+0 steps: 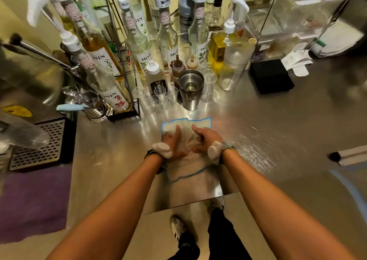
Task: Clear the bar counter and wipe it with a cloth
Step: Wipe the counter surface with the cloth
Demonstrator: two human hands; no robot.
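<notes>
Wiping looks under way on the stainless steel counter point(258, 124), the left hand point(174, 141) pressing flat and the right hand point(205, 140) seemingly bunching the white blue-edged cloth point(201, 123) near its front edge, while the steel shaker cup point(191, 90), clear plastic measuring cups point(159, 93) and tall syrup bottles point(103, 59) just behind stand uncleared.

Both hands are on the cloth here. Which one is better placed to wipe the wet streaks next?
Right, probably. The streaks lie on the counter just beyond the right hand, while the left hand presses the cloth on the other side and would have to cross over.
</notes>
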